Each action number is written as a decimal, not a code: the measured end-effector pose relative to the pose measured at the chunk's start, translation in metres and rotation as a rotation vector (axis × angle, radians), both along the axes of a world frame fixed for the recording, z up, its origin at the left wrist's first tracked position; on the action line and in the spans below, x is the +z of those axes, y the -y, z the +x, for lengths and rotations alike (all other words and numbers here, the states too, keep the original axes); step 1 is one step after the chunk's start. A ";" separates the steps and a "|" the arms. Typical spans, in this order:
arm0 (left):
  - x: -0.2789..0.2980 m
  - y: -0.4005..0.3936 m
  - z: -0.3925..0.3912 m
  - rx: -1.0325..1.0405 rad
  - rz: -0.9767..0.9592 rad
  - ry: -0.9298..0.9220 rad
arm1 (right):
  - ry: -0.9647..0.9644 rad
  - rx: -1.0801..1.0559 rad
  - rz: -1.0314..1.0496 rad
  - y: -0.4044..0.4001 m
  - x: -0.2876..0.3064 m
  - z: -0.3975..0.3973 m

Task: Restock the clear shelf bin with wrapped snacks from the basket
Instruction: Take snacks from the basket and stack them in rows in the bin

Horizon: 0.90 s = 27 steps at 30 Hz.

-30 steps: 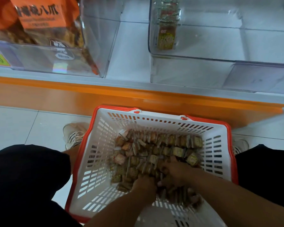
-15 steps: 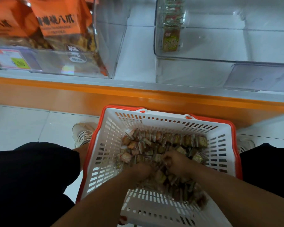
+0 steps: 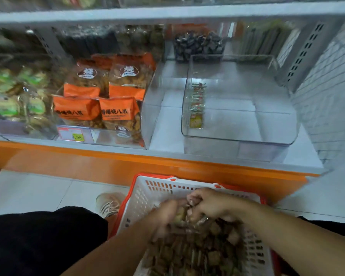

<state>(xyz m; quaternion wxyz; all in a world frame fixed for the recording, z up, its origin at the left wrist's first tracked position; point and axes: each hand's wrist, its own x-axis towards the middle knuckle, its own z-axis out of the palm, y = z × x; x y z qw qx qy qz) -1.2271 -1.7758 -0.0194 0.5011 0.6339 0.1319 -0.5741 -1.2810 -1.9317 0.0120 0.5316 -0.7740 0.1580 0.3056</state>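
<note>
A white basket with a red rim [image 3: 147, 188] stands on the floor between my knees, holding a heap of small brown wrapped snacks [image 3: 195, 253]. My left hand [image 3: 165, 214] and my right hand [image 3: 209, 206] are pressed together above the heap, fingers curled round a bunch of the wrapped snacks. The image is blurred, so single wrappers are hard to make out. The clear shelf bin [image 3: 239, 134] sits on the low shelf at the right, with only a short row of wrapped snacks [image 3: 196, 104] standing against its left wall.
A neighbouring clear bin with orange snack bags [image 3: 100, 108] and a price tag [image 3: 76, 135] fills the shelf's left. Green packs [image 3: 6, 104] lie further left. An orange shelf front [image 3: 147, 166] runs across. My shoe [image 3: 110, 204] and black-clad knees flank the basket.
Both hands have come up out of the heap, gripping a bunch of snacks. The view has tilted up, showing more of the shelf and bins.
</note>
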 end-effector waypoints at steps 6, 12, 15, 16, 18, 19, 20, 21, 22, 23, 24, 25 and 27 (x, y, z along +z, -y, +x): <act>0.102 0.014 0.032 -0.033 -0.251 -0.012 | 0.334 -0.254 0.026 0.006 0.111 0.003; 0.181 0.018 0.059 0.102 -0.397 0.058 | 0.799 -0.365 0.057 0.023 0.179 0.021; 0.198 0.024 0.070 0.161 -0.402 0.117 | 0.906 -0.511 0.119 0.029 0.183 0.043; 0.200 0.026 0.072 0.175 -0.425 0.125 | 0.924 -0.529 0.107 0.031 0.181 0.049; 0.199 0.030 0.075 0.151 -0.494 0.148 | 0.930 -0.527 0.082 0.034 0.173 0.057; 0.199 0.032 0.076 0.126 -0.512 0.172 | 0.916 -0.521 0.063 0.036 0.169 0.060; 0.199 0.035 0.076 0.105 -0.516 0.200 | 0.890 -0.518 0.043 0.038 0.166 0.063; 0.198 0.037 0.075 0.095 -0.509 0.224 | 0.860 -0.521 0.027 0.040 0.163 0.066; 0.197 0.040 0.075 0.097 -0.500 0.237 | 0.841 -0.528 0.016 0.041 0.161 0.068; 0.196 0.042 0.075 0.103 -0.492 0.245 | 0.832 -0.538 0.011 0.042 0.160 0.070; 0.195 0.043 0.075 0.110 -0.483 0.257 | 0.827 -0.547 0.020 0.042 0.159 0.072; 0.194 0.044 0.075 0.115 -0.477 0.275 | 0.817 -0.553 0.048 0.043 0.159 0.074; 0.193 0.044 0.075 0.129 -0.495 0.302 | 0.798 -0.589 0.170 0.044 0.164 0.077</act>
